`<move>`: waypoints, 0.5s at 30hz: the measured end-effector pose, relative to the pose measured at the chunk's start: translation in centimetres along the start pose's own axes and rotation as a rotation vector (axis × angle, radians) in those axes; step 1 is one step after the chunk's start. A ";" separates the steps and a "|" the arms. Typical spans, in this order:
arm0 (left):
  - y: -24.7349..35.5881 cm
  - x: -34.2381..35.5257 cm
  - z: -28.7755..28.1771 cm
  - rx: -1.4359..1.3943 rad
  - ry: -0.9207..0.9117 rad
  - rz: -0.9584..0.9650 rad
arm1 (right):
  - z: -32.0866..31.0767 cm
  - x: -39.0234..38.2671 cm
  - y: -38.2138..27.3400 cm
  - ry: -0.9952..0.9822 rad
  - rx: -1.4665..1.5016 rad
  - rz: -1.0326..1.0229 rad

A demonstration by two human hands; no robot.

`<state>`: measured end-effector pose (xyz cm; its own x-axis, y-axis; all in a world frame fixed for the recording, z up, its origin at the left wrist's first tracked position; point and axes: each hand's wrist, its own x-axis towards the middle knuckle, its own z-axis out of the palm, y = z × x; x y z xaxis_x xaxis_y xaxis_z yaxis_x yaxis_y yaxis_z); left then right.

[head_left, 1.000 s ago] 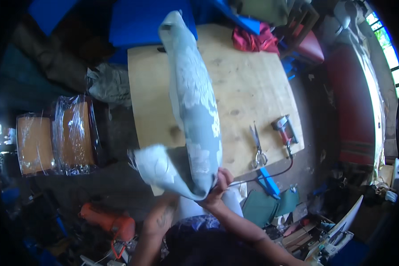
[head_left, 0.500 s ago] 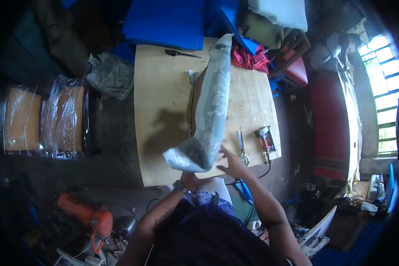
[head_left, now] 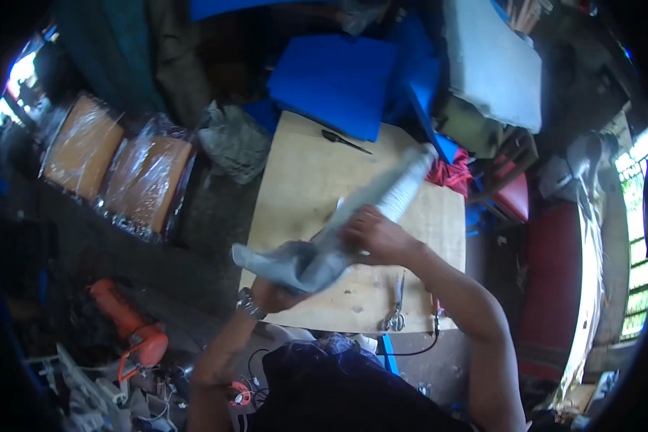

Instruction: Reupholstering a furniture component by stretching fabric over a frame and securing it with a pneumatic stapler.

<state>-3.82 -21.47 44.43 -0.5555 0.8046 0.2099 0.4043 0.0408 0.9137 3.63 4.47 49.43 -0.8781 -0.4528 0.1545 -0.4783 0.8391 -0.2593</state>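
Note:
A long panel wrapped in pale grey, leaf-patterned fabric [head_left: 331,248] is tilted above the wooden work board [head_left: 302,165], blurred by motion. My right hand [head_left: 381,236] lies across its upper side, fingers curled onto the fabric. At the panel's near left end, my left hand [head_left: 275,294] holds it from below; the fabric hides most of those fingers. Near the board's front edge lie scissors [head_left: 396,306]. Beside them, a red-handled air tool [head_left: 436,306] with a hose is mostly covered by my right forearm.
A dark pointed tool [head_left: 345,141] lies at the board's far edge, near blue foam sheets [head_left: 331,83]. Red cloth [head_left: 450,173] sits at the far right corner. Plastic-wrapped brown panels [head_left: 147,180] stand at left, below a crumpled grey bag [head_left: 234,140]. An orange machine [head_left: 126,320] is at lower left.
The panel has swung from nearly upright to a slant, its far end moving right. My right hand has gone from open beside it onto its upper side. The whole view has shifted and turned.

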 end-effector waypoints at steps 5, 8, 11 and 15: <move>14.4 2.0 -1.9 -0.083 -0.414 -0.309 | -1.5 -8.6 -6.0 0.243 0.533 0.235; 16.2 1.8 2.4 0.002 -0.577 -0.438 | 1.7 -13.3 -6.9 0.311 0.761 0.283; 14.6 0.9 7.0 0.419 -0.707 -0.356 | 7.5 -17.1 -8.8 0.325 0.981 0.370; 10.7 0.6 11.7 0.296 -0.794 -0.446 | 11.3 -19.7 -8.9 0.310 0.796 0.357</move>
<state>8.69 -13.65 50.23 -0.0919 0.8412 -0.5328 0.5023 0.5012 0.7046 25.06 2.46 37.91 -0.9874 -0.0095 0.1580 -0.1481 0.4069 -0.9014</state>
